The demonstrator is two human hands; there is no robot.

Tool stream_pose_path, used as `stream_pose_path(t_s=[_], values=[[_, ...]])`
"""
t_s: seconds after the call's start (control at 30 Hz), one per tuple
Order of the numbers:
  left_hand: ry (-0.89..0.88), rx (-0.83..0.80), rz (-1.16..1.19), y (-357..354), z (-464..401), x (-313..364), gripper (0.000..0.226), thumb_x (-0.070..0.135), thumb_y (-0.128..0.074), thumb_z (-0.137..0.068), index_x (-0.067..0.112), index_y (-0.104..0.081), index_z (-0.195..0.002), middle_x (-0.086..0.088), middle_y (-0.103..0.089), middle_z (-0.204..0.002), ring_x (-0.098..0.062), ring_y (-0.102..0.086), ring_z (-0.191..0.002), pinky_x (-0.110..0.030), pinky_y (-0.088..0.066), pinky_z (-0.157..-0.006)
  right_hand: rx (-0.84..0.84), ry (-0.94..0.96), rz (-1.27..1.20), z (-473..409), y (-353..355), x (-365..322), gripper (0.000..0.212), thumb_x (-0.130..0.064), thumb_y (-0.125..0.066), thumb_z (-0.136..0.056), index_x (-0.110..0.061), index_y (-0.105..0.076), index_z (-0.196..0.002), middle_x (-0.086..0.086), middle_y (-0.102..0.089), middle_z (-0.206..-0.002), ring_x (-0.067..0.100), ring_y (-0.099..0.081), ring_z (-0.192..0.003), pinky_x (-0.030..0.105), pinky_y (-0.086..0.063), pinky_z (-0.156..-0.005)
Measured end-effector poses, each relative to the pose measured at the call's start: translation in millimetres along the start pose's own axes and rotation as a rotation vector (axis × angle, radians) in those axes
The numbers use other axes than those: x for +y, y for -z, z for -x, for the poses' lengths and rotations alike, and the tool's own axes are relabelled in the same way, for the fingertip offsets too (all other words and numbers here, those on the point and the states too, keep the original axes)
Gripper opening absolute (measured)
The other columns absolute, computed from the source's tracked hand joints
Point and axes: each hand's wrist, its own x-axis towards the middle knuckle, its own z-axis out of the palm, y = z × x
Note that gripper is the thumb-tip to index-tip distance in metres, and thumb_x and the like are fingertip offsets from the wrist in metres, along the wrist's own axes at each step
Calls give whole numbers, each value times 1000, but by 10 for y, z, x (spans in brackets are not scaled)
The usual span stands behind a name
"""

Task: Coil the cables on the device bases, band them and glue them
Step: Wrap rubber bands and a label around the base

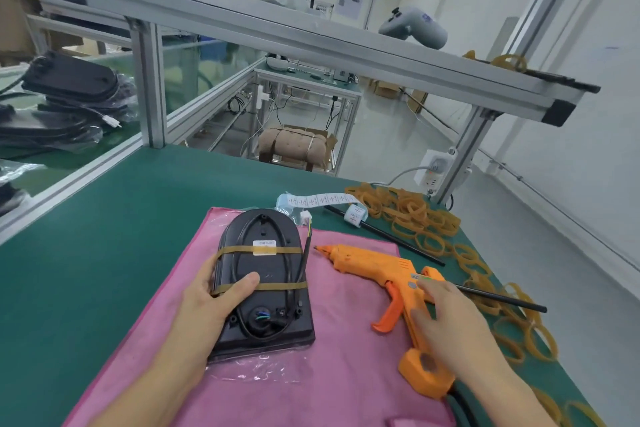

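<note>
Farthest left, a stack of black device bases sits behind the rail, well apart from the work. Nearer, on the pink cloth over the green surface, the left hand grips the left edge of a black device base, thumb on top; its coiled cable lies under two rubber bands. Just right lies the orange glue gun, with the right hand spread open over its handle. Loose rubber bands are scattered far right
</note>
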Motion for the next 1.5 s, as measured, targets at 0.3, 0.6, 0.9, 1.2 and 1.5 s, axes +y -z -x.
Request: stream_pose_path(t_s=[0.3,0.6,0.9,1.2,1.5], values=[[-13,-3,-43,34,-31,-57,61,35,-75,-62,33,-60,-121,5,-76,-97,-13,-73,-86,-19,-55,-64,-104,-83,114,8,13,-46,18,-36,-51,-91,-18,-51,-91,1,-54,-97,21,-56,-87,31,-37,-65],[-2,17,-56,18,-14,-26,62,31,-75,-64,33,-59,-124,11,-75,-100,-6,-71,-85,-27,-48,-76,-302,-288,68,-150,17,-116,24,-37,-65,-80,-19,-50,-77,-3,-53,-75,16,-56,-75,23,-36,-51],[28,45,-72,16,-10,-25,67,39,-77,-56,31,-61,-120,1,-76,-97,-19,-73,-89,-38,-52,-83,-378,-481,-426,-308,53,-4,35,-27,-77,-66,-9,-61,-91,5,-61,-80,17,-57,-67,24,-44,-57],[24,47,-97,25,-9,-36,61,40,-77,-58,32,-63,-116,2,-75,-103,-19,-71,-95,-39,-52,-88,-492,-588,-1040,-303,-4,-41,11,7,-67,-66,-1,-69,-74,20,-69,-81,29,-63,-67,35,-53,-65],[27,45,-76,-6,5,4,48,34,-76,-60,37,-63,-106,12,-75,-95,-3,-71,-82,-23,-47,-76,-574,-448,-1431,-264,-71,-125,33,23,-48,-75,5,-69,-93,18,-72,-101,30,-69,-85,38,-55,-80]])
